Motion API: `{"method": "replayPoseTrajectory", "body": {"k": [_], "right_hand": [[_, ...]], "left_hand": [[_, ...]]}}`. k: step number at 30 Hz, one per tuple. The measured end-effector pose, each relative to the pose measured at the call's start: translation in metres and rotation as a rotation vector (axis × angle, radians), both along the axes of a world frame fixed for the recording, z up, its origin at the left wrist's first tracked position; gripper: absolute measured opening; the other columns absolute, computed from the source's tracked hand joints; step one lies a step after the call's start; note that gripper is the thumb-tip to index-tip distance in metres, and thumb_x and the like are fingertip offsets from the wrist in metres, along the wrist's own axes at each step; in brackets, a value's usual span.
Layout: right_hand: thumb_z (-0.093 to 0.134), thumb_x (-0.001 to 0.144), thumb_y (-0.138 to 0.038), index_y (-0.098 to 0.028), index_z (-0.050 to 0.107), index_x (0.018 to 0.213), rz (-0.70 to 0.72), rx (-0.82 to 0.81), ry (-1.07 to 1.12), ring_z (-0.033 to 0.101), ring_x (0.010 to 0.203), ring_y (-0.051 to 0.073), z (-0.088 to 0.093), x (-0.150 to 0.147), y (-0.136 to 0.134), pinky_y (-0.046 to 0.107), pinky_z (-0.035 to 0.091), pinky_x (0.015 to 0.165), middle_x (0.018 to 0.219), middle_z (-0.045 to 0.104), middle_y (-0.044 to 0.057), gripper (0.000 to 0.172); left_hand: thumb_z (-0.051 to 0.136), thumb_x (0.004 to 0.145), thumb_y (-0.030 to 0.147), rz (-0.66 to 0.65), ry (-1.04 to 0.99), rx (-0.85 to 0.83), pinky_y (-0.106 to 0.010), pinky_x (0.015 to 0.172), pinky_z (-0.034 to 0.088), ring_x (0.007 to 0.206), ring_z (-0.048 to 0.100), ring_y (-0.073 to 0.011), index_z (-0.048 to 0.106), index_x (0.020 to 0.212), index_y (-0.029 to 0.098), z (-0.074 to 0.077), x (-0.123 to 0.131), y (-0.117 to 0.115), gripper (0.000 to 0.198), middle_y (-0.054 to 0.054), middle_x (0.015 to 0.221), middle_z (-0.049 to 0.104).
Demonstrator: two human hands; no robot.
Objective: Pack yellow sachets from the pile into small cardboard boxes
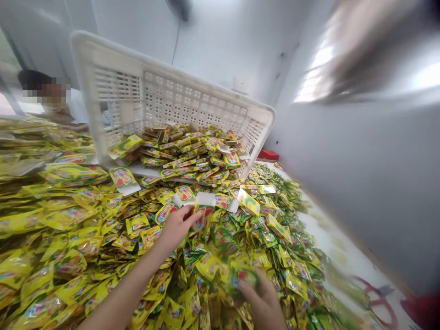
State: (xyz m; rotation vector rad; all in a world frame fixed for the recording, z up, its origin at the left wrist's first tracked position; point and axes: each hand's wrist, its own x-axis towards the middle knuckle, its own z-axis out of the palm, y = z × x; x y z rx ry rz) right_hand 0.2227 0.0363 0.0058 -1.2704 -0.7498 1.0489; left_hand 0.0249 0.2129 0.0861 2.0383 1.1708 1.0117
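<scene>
My left hand (178, 227) pinches a small open carton (205, 204), its white flap standing up, just in front of the basket. Lower and to the right, my right hand (257, 293) has its thumb and fingers around a green and yellow packet (244, 277), blurred by motion. Both hands are over a wide heap of shiny yellow packets (68, 215) and green packets (264, 224). Several cartons with white flaps lie on the heap near my left hand, among them a yellow-green one (249, 201) and one at the basket's edge (123, 179).
A white plastic basket (206, 94) lies tipped on its side, with many flat cartons (185, 153) inside. Red-handled scissors (381, 302) rest on the white table edge (321, 229) at the right. A red box (268, 155) sits behind. Another person (77, 107) is at the far left.
</scene>
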Motion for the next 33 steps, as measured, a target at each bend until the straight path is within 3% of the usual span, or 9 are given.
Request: {"method": "replayPoseTrajectory", "body": {"k": [3,5,7,11,14,20,24,27,33], "right_hand": [[0.068,0.082,-0.042,-0.024,0.069,0.092,0.053,0.117,-0.142,0.056,0.06,0.017,0.042,-0.003,0.0,0.028,0.049,0.056,0.072,0.063,0.001,0.02],[0.066,0.084,-0.035,-0.024,0.068,0.094,0.144,0.194,-0.295,0.058,0.07,0.018,0.06,-0.012,0.0,0.028,0.048,0.063,0.081,0.065,0.002,0.015],[0.063,0.085,-0.027,-0.023,0.067,0.087,0.222,0.243,-0.51,0.057,0.075,0.018,0.062,-0.025,-0.002,0.028,0.045,0.068,0.081,0.063,0.002,0.006],[0.059,0.083,-0.015,-0.021,0.062,0.078,0.262,0.231,-0.759,0.051,0.072,0.016,0.035,-0.048,-0.015,0.026,0.038,0.065,0.075,0.056,0.0,0.007],[0.061,0.077,-0.009,-0.02,0.058,0.07,0.361,0.173,-0.762,0.05,0.068,0.014,0.019,-0.051,-0.023,0.024,0.035,0.061,0.071,0.053,-0.002,0.013],[0.063,0.077,-0.009,-0.019,0.066,0.072,0.703,0.084,-0.666,0.055,0.073,0.014,0.03,-0.042,-0.032,0.021,0.039,0.063,0.077,0.061,-0.002,0.012],[0.073,0.073,-0.011,-0.021,0.066,0.087,0.652,-0.001,-0.662,0.057,0.075,0.014,0.03,-0.052,-0.036,0.021,0.04,0.065,0.08,0.063,-0.004,0.019],[0.073,0.077,-0.013,-0.021,0.065,0.093,0.552,0.096,-0.662,0.058,0.081,0.014,0.025,-0.06,-0.036,0.022,0.041,0.071,0.087,0.062,-0.002,0.02],[0.076,0.079,-0.024,-0.022,0.074,0.077,0.603,0.224,-0.748,0.054,0.094,0.018,0.011,-0.067,-0.039,0.029,0.043,0.081,0.097,0.06,0.003,0.003]], "left_hand": [[0.059,0.084,0.044,-0.239,0.025,-0.245,-0.029,0.072,0.051,0.08,0.067,-0.0244,0.074,0.088,0.022,0.003,-0.021,-0.06,0.028,-0.002,0.084,0.075],[0.06,0.084,0.043,-0.355,-0.011,-0.462,-0.029,0.076,0.051,0.086,0.066,-0.0252,0.074,0.093,0.025,-0.011,-0.031,-0.102,0.024,-0.001,0.089,0.075],[0.06,0.085,0.043,-0.325,-0.079,-0.607,-0.031,0.084,0.05,0.093,0.064,-0.0266,0.073,0.101,0.028,-0.034,-0.038,-0.139,0.025,-0.002,0.097,0.073],[0.06,0.083,0.048,-0.065,-0.182,-0.69,-0.033,0.092,0.047,0.106,0.06,-0.0295,0.07,0.108,0.03,-0.084,-0.05,-0.184,0.033,-0.003,0.103,0.072],[0.059,0.083,0.051,0.0,-0.169,-0.676,-0.032,0.088,0.048,0.104,0.06,-0.0297,0.07,0.102,0.029,-0.104,-0.054,-0.198,0.031,-0.002,0.096,0.072],[0.062,0.082,0.047,-0.142,-0.27,-0.771,-0.035,0.089,0.047,0.099,0.063,-0.0292,0.07,0.1,0.027,-0.107,-0.047,-0.212,0.028,-0.005,0.1,0.072],[0.072,0.077,0.039,-0.243,-0.514,-0.883,-0.038,0.098,0.044,0.106,0.062,-0.0285,0.067,0.115,0.026,-0.105,-0.044,-0.219,0.04,-0.005,0.113,0.071],[0.07,0.08,0.035,-0.212,-0.594,-0.952,-0.039,0.099,0.044,0.108,0.062,-0.0277,0.065,0.12,0.025,-0.1,-0.047,-0.222,0.041,-0.004,0.114,0.071],[0.072,0.079,0.033,-0.196,-0.642,-1.01,-0.038,0.102,0.043,0.113,0.06,-0.0272,0.064,0.122,0.026,-0.105,-0.052,-0.225,0.044,-0.004,0.121,0.069]]}}
